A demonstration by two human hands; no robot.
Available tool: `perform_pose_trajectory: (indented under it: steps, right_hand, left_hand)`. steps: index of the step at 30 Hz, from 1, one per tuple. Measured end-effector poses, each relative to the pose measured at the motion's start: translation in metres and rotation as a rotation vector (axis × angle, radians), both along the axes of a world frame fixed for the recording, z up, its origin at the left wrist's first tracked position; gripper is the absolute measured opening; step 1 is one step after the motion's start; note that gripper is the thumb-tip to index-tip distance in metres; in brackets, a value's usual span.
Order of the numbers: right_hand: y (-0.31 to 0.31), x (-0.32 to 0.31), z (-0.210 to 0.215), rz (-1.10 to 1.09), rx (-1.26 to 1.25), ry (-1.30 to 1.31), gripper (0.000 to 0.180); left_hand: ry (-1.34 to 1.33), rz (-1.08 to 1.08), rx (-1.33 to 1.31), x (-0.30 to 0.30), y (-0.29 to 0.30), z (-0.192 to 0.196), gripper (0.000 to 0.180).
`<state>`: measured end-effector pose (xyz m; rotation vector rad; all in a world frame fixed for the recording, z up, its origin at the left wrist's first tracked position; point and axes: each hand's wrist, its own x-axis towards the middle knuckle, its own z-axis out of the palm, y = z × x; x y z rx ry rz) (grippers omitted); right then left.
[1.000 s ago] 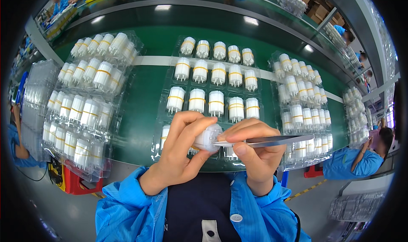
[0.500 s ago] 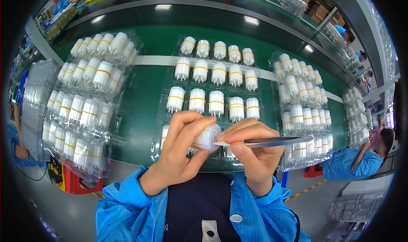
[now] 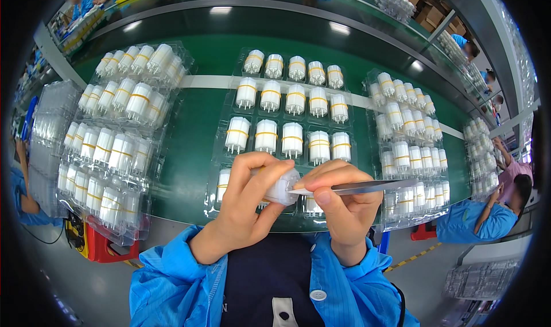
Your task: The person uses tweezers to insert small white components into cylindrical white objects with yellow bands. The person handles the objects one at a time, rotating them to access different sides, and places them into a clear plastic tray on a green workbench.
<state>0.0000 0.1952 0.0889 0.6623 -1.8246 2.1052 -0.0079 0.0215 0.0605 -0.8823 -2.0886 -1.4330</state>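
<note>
Close in front of me, my left hand (image 3: 241, 206) is closed around a white cylindrical part (image 3: 280, 189), tilted so its end faces right. My right hand (image 3: 347, 209) pinches metal tweezers (image 3: 376, 186), whose wide end points right. Their tip touches or nearly touches the end of the white part; fingers hide the exact contact. Beyond both hands lies a clear plastic tray (image 3: 213, 203) with rows of similar white cylinders (image 3: 292, 140), each with a yellow band and several pins. My hands cover part of its nearest row.
Stacked trays of white cylinders (image 3: 119, 152) stand at left, with more cylinders (image 3: 402, 155) at right. All rest on a green tabletop (image 3: 189, 132) crossed by a pale strip (image 3: 212, 81). A red stool (image 3: 106, 244) is at lower left; a co-worker in blue (image 3: 476, 221) sits at right.
The tweezers have tilted slightly, their wide end shifting a little left and up. The white part has turned slightly in my left hand. At far right, a person in pink has come further into view.
</note>
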Motion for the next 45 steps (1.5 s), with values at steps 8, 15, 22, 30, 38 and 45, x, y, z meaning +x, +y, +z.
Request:
perform_pose_trajectory:
  steps: [8,15,22,30,38,45]
  right_hand:
    - [0.0,0.0,-0.003,-0.003,-0.021,0.02,0.01]
    - [0.001,0.001,0.0,-0.001,0.032,0.006,0.009]
    - [0.001,0.001,-0.003,0.004,-0.035,-0.006,0.009]
    - [0.001,0.0,0.0,-0.035,0.045,0.034,0.01]
    - [0.001,-0.002,0.012,-0.095,0.339,0.223,0.01]
    - [0.007,-0.005,0.007,-0.006,0.204,0.023,0.008]
  left_hand:
    - [-0.035,-0.017,0.0,0.001,-0.002,0.003,0.06]
    - [-0.025,-0.023,-0.006,0.0,-0.002,0.002,0.061]
    - [-0.017,-0.025,-0.012,0.001,-0.001,0.003,0.062]
    - [-0.022,-0.01,-0.013,0.002,0.0,0.001,0.062]
    - [0.001,0.036,-0.044,0.003,0.002,-0.001,0.062]
    - [-0.044,0.024,0.007,0.001,0.003,-0.005,0.061]
